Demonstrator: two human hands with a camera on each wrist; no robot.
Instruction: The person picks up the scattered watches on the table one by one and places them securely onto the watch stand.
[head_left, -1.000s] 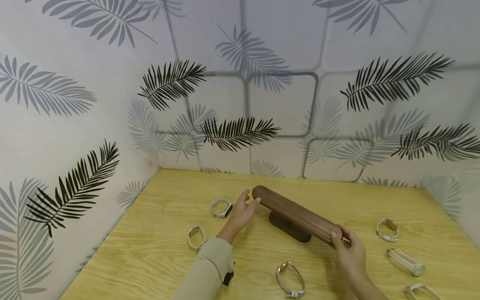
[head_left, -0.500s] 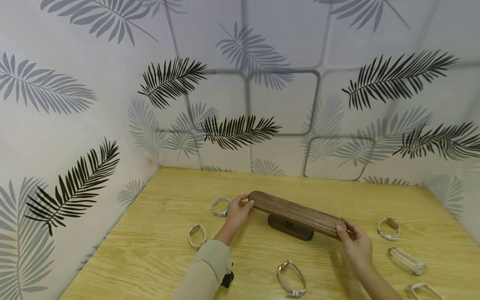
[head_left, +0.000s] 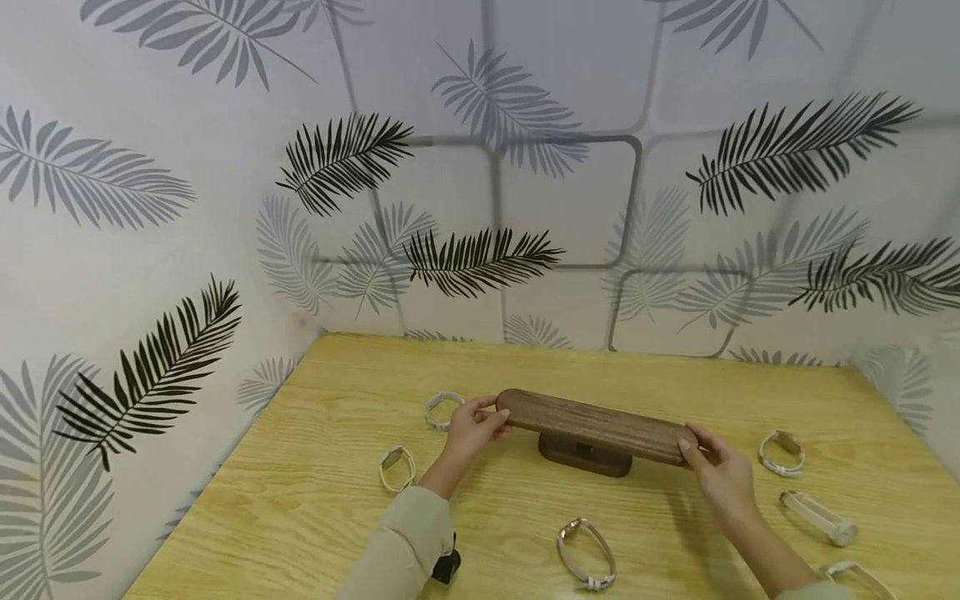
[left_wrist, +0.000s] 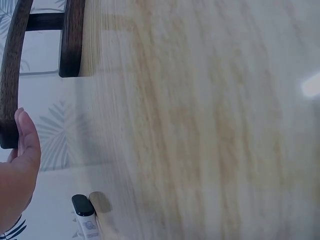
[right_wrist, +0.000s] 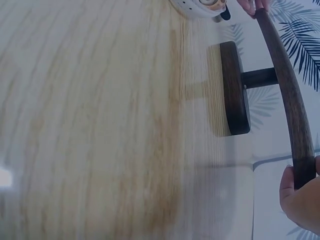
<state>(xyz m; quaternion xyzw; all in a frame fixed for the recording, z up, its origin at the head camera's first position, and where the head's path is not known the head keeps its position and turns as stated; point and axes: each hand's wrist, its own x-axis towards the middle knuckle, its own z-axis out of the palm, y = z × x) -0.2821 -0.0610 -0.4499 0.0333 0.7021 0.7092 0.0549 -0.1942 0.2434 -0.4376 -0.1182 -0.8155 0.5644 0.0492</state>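
A dark brown wooden display stand (head_left: 596, 423), with a long rounded bar on a short post and an oblong base (head_left: 585, 456), stands toward the back of the table. My left hand (head_left: 471, 431) pinches the bar's left end between thumb and fingers. At the right end, my right hand (head_left: 726, 477) grips the bar, thumb on the near face and fingers behind. The left wrist view shows the bar (left_wrist: 12, 75) raised above its base (left_wrist: 72, 45). In the right wrist view the base (right_wrist: 234, 90) touches the wooden surface.
Several watches lie around the stand: a white band (head_left: 428, 414) partly behind my left hand, a beige watch (head_left: 392, 456) at left, a pinkish one (head_left: 596, 583) in front, others (head_left: 787, 442) at right. Patterned walls border the table (head_left: 315, 517) behind and left.
My left hand has moved from beside the bar to pinching its left end. The bar has turned from a steep slant to nearly level across the view, its right end swinging away from me.
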